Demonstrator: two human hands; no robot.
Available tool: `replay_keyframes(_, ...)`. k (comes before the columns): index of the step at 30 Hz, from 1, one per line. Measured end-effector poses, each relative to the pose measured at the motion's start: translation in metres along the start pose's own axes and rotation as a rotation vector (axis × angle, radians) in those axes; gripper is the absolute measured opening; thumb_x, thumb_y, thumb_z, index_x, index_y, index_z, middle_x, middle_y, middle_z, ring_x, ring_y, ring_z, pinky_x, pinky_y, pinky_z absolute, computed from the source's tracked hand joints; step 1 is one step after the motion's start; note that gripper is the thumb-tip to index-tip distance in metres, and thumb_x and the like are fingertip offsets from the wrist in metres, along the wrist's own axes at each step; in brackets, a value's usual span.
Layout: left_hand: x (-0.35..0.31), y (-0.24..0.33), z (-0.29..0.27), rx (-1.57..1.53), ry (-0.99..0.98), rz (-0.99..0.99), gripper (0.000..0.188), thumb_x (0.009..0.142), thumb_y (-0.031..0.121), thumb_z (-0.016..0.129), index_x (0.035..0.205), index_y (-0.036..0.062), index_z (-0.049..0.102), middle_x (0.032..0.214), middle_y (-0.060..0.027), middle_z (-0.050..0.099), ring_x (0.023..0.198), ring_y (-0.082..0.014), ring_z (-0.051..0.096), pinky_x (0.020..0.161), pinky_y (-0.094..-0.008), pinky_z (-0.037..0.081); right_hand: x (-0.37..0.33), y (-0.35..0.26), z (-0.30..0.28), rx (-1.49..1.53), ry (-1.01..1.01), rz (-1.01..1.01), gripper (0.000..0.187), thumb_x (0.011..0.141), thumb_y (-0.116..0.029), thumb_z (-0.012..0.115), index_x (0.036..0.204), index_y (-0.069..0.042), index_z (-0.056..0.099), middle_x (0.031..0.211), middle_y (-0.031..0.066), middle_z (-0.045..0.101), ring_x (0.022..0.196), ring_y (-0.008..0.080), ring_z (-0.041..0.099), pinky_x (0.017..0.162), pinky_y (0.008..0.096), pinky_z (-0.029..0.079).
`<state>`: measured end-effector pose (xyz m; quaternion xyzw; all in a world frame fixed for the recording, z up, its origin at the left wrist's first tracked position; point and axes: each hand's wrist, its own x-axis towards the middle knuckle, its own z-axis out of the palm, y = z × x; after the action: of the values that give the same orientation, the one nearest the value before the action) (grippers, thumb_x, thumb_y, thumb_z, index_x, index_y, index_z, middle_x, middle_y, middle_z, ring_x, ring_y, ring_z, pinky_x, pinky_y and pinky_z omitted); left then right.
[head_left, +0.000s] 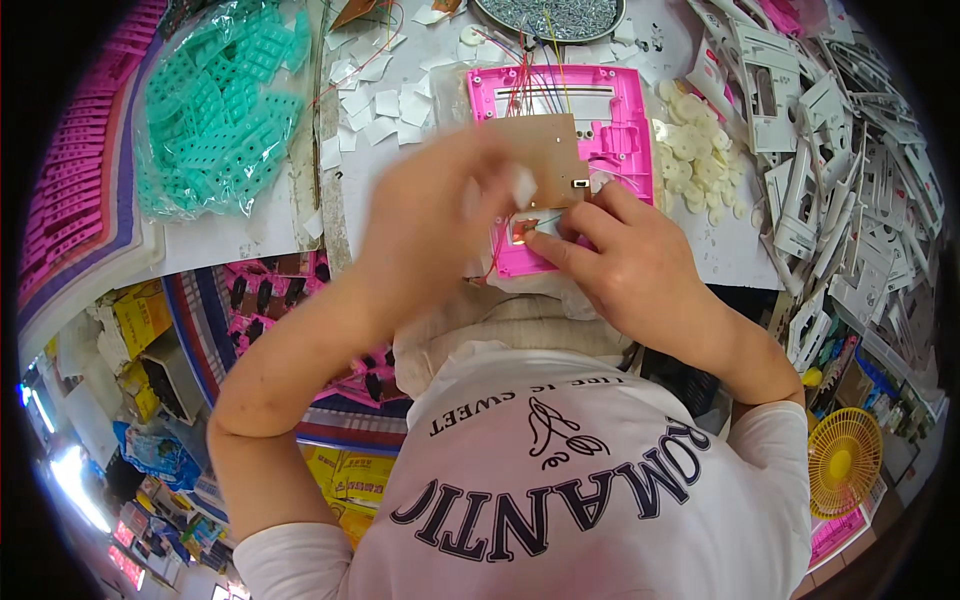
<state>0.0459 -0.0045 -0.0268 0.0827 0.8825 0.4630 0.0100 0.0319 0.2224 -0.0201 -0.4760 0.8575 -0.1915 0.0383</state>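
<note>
A pink plastic housing (644,130) lies in front of me on the table. Over it sits a brown circuit board (550,140) with a small black-and-white switch (580,184); thin red, blue and yellow wires run from its far edge. My left hand (440,205) is smeared by motion above the board's left side, a small white piece (524,187) at its closed fingertips. My right hand (630,250) has curled fingers at the board's near right corner, seemingly gripping it. The right thumb points at a small copper-coloured part (521,231) in the housing.
Small white squares (380,112) are scattered left of the housing, and pale round discs (695,145) are heaped right of it. A bowl of screws (550,18) stands beyond. Teal parts fill a plastic bag (220,110) at left. White plastic panels (800,130) pile up at right.
</note>
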Motion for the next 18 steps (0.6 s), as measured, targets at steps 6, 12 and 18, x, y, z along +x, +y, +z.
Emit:
replay_keyframes(6, -0.038, -0.033, -0.005, -0.038, 0.280, -0.106, 0.021, 0.088, 0.005, 0.074, 0.107, 0.0047, 0.065, 0.091, -0.0006, 0.060, 0.074, -0.0080, 0.052, 0.064, -0.0234, 0.043, -0.001, -0.001, 0.004, 0.002, -0.021, -0.025, 0.044, 0.077, -0.012, 0.066, 0.121, -0.007, 0.069, 0.089, 0.0035, 0.057, 0.088, 0.0232, 0.056, 0.067, 0.0333, 0.052)
replay_keyframes(12, -0.083, -0.012, 0.010, -0.037, -0.048, -0.048, 0.016, 0.083, 0.001, 0.076, 0.092, 0.0019, 0.063, 0.095, -0.0094, 0.061, 0.071, -0.0197, 0.056, 0.062, -0.0282, 0.046, 0.005, -0.011, 0.002, 0.001, -0.082, 0.064, 0.052, 0.078, -0.012, 0.065, 0.130, -0.004, 0.064, 0.096, 0.0069, 0.058, 0.092, 0.0253, 0.056, 0.074, 0.0339, 0.052)
replay_keyframes(18, -0.061, -0.016, -0.007, -0.281, 0.228, -0.072, 0.006, 0.089, -0.001, 0.069, 0.091, 0.0010, 0.064, 0.102, -0.0080, 0.065, 0.071, -0.0062, 0.054, 0.059, -0.0226, 0.041, -0.003, -0.022, -0.003, -0.085, -0.205, 0.065, 0.063, 0.081, -0.018, 0.070, 0.140, -0.001, 0.056, 0.107, 0.0104, 0.056, 0.102, 0.0266, 0.053, 0.085, 0.0355, 0.049)
